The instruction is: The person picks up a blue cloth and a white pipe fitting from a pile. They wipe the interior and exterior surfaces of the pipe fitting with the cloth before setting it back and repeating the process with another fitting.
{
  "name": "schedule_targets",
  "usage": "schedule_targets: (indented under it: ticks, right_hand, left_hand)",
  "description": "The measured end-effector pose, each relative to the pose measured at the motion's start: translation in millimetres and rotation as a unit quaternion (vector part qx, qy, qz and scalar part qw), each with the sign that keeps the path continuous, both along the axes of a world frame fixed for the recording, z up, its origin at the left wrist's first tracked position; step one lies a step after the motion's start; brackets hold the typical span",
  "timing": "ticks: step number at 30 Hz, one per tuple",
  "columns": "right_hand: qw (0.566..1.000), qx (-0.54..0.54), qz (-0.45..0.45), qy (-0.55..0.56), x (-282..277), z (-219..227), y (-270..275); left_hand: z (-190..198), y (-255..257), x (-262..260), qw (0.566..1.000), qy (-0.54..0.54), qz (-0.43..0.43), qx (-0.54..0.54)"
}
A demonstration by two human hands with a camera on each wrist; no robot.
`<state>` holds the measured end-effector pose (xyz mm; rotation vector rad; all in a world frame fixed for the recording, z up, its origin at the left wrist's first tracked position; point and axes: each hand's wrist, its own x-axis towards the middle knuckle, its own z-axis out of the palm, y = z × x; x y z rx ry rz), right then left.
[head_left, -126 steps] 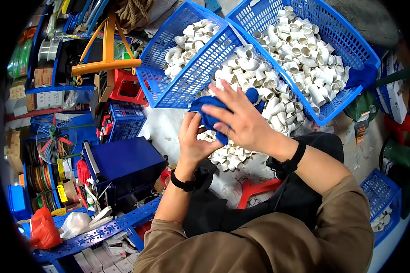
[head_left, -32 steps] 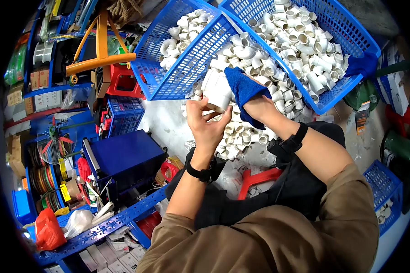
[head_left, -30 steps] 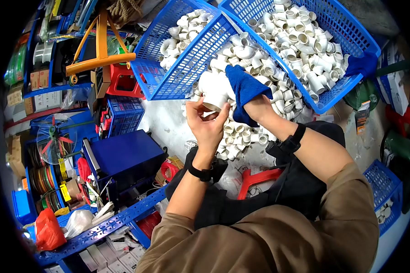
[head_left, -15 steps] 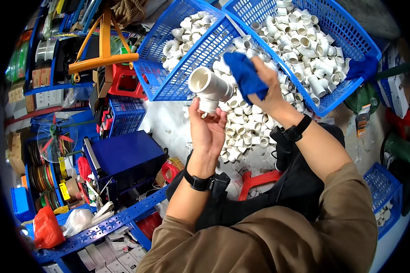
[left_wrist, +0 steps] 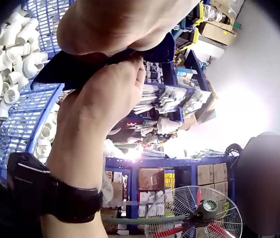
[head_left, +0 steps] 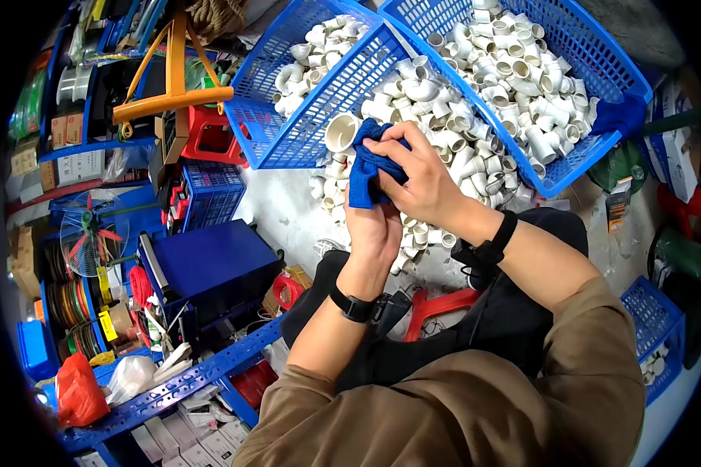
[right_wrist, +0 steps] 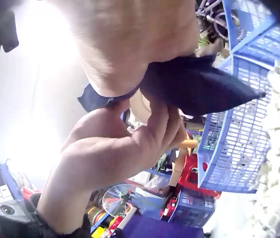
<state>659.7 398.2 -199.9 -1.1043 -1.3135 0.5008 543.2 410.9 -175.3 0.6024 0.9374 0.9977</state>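
In the head view, my left hand (head_left: 375,233) grips a white plastic pipe tee (head_left: 341,132) from below, with one round opening showing at the upper left. My right hand (head_left: 424,175) holds a blue cloth (head_left: 370,167) bunched against the tee. The cloth covers most of the tee's body and part of my left fingers. From the right wrist, a pale strip of the tee (right_wrist: 140,106) shows between the cloth (right_wrist: 194,87) and my curled left fingers (right_wrist: 157,124).
Heaped white pipe fittings (head_left: 436,117) lie on the floor beyond my hands. Two blue baskets (head_left: 319,105) (head_left: 549,194) of fittings stand behind. At left are a dark blue box (head_left: 210,268), a fan (head_left: 93,237) and stocked shelves. A red stool part (head_left: 436,307) lies between the legs.
The tee was uncovered half a second ago, with the cloth held apart to its right. The cloth has moved left onto the tee, and the left hand has shifted slightly right.
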Motion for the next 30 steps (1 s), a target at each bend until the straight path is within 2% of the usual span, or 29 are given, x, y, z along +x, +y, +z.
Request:
schedule_targets:
  ticks: [3, 5, 6, 7, 9, 10, 11, 13, 15, 17, 19, 21, 23, 25, 26, 27, 29, 30]
  right_hand:
    - [1.000, -0.029, -0.001, 0.011, 1, 7, -1]
    - [0.995, -0.093, 0.003, 0.021, 4, 9, 0]
    - [0.996, -0.087, -0.035, -0.008, 5, 2, 5]
    - [0.980, -0.189, -0.050, -0.042, 8, -9, 9]
    - [0.978, -0.195, -0.058, -0.044, 17, -18, 10]
    - [0.976, -0.192, -0.100, -0.017, 13, -15, 13]
    - [0.972, -0.183, -0.102, 0.110, 5, -8, 12]
    - [0.980, -0.114, -0.065, 0.147, 2, 1, 4]
    - [0.991, -0.046, -0.031, 0.123, -1, 4, -2]
    - [0.989, -0.063, -0.048, 0.126, -2, 3, -2]
    - [0.976, -0.132, -0.034, 0.171, 2, -4, 1]
    - [0.954, -0.197, -0.013, 0.227, 1, -11, 7]
    - [0.906, -0.266, 0.060, 0.324, 2, -12, 5]
    - [0.818, -0.265, 0.101, 0.501, -5, -13, 5]
    - [0.798, -0.299, 0.129, 0.507, 1, -13, 5]
    - [0.798, -0.298, 0.129, 0.507, 1, -13, 5]
    - [0.744, -0.279, 0.150, 0.588, -1, -15, 6]
    - [0.736, -0.252, 0.183, 0.601, 0, -14, 6]
  left_hand:
    - [-5, 1, -1, 0.999, -0.006, 0.040, 0.002]
    - [-17, 0, -12, 0.990, 0.097, 0.071, 0.080]
    - [-28, 2, -18, 0.987, 0.085, 0.070, 0.120]
    - [-19, 3, -19, 0.986, 0.096, 0.051, 0.123]
    - [4, -7, -6, 0.978, 0.119, 0.020, 0.167]
    - [3, -8, -4, 0.979, 0.118, 0.029, 0.165]
    - [-5, -2, -2, 0.970, 0.148, 0.073, 0.179]
    - [-17, 7, -6, 0.952, 0.195, 0.102, 0.213]
    - [-23, 9, -13, 0.947, 0.206, 0.090, 0.231]
    - [-27, 9, -14, 0.942, 0.214, 0.070, 0.250]
    - [-21, 9, -14, 0.928, 0.235, 0.057, 0.284]
    - [-18, 12, -16, 0.916, 0.261, 0.063, 0.297]
    - [-18, 19, -19, 0.860, 0.353, 0.038, 0.366]
    - [-16, 26, -19, 0.774, 0.460, 0.041, 0.432]
    - [-15, 27, -17, 0.747, 0.477, 0.039, 0.461]
    - [-13, 28, -14, 0.719, 0.492, 0.037, 0.490]
    - [-11, 32, -15, 0.706, 0.495, 0.027, 0.506]
    - [-10, 34, -17, 0.693, 0.498, 0.017, 0.521]
